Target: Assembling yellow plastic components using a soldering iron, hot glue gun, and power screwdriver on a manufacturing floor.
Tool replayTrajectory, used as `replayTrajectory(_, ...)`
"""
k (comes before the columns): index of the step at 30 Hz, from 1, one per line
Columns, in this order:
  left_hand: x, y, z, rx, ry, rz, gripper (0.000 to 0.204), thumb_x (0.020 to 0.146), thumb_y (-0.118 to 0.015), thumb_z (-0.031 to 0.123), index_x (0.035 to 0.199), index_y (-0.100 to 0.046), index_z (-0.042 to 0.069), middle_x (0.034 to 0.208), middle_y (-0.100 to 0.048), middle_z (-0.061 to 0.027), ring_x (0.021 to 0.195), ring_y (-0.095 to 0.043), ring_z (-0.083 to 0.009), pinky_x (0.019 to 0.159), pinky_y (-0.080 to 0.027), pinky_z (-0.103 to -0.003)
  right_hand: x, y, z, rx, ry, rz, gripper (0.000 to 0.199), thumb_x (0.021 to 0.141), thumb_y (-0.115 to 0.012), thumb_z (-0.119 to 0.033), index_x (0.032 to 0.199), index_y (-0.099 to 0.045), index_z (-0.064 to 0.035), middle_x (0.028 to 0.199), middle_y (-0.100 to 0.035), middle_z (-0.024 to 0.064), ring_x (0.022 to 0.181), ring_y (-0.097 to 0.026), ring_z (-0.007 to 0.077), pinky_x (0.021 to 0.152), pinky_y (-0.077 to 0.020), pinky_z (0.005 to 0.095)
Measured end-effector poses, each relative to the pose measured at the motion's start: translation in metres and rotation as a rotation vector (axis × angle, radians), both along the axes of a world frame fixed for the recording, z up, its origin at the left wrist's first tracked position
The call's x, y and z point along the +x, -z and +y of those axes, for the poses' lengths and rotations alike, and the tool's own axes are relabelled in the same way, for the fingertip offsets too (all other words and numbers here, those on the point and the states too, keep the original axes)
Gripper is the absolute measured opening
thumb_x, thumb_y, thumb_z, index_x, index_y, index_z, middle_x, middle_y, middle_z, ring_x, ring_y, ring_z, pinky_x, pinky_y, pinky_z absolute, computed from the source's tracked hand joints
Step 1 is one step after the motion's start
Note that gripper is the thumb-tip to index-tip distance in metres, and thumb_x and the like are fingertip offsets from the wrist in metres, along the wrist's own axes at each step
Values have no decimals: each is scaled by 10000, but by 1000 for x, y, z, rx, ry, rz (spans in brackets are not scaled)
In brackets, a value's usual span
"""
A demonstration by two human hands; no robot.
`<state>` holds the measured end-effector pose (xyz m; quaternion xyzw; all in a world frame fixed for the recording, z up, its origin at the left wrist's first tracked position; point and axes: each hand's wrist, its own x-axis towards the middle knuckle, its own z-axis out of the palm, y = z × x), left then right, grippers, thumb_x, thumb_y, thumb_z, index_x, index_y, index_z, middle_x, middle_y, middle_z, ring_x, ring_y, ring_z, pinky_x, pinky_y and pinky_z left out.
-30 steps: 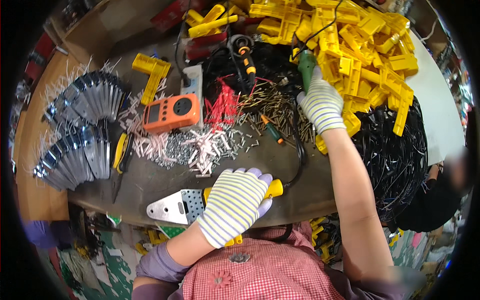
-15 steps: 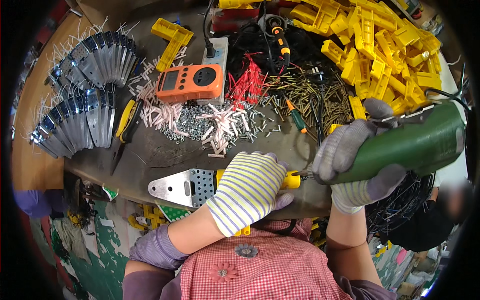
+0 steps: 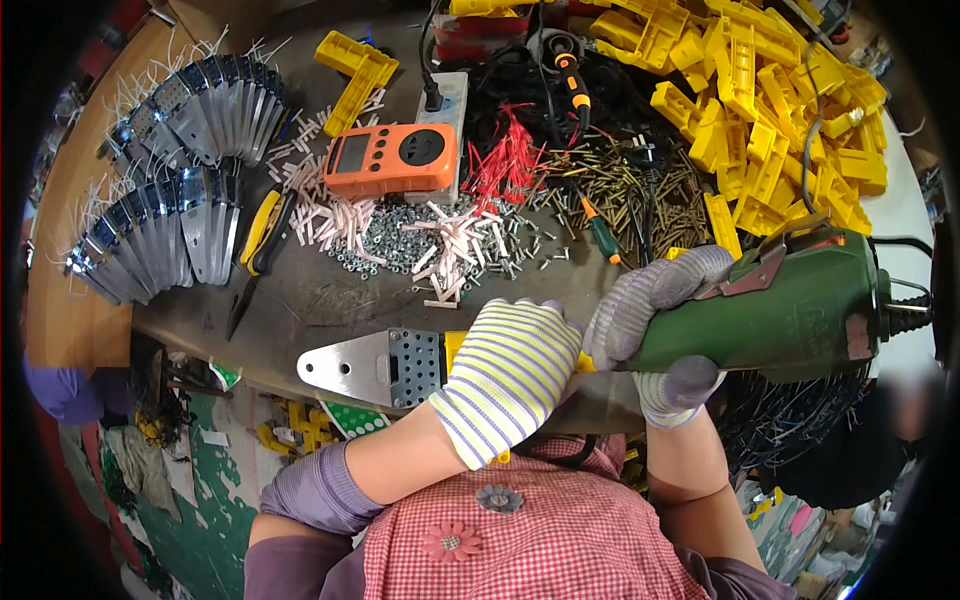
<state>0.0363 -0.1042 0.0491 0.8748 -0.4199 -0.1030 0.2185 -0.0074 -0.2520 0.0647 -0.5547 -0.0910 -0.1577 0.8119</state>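
Observation:
My left hand, in a striped knit glove, is closed around a yellow plastic housing near the table's front edge. From the housing's left end sticks a flat metal plate with a perforated section. My right hand, in a grey-palmed glove, grips a green power screwdriver lying sideways. The tool's front end meets the right end of the yellow housing; its tip is hidden behind my right fingers.
Metal plates with white wires fan out at left beside yellow-handled pliers. An orange multimeter rests behind loose nuts and screws. Brass-coloured screws, a small green screwdriver and a heap of yellow housings are at right.
The green power screwdriver has levelled and moved a little left, closing the gap to the yellow housing. My left hand still holds the housing.

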Motion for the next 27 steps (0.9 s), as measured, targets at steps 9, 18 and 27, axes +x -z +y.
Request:
replayTrajectory(9,0,3,-3,101,47,-34,321,681,-795,309,864,-686,69,838,-655,-140,795,-659,-328,713,-504,-422,-13,-2,0,-332,379,-31,750,716,-841,-566,1055,-549,36,653,-610,79,540,-606,176,499,-500,294)
replayTrajectory(18,-1,11,0,59,60,-49,234,655,-765,272,782,-701,86,804,-658,-130,793,-661,-307,705,-515,-398,-25,6,-4,-181,50,84,500,768,-835,-480,890,-657,-29,712,-639,53,635,-628,166,595,-510,283)
replayTrajectory(27,9,-4,-12,117,86,-84,256,773,-752,326,847,-746,81,863,-699,-118,822,-694,-292,712,-542,-400,-25,5,15,-361,354,-35,638,789,-850,-358,1169,-446,-42,624,-527,51,497,-564,215,467,-491,350)
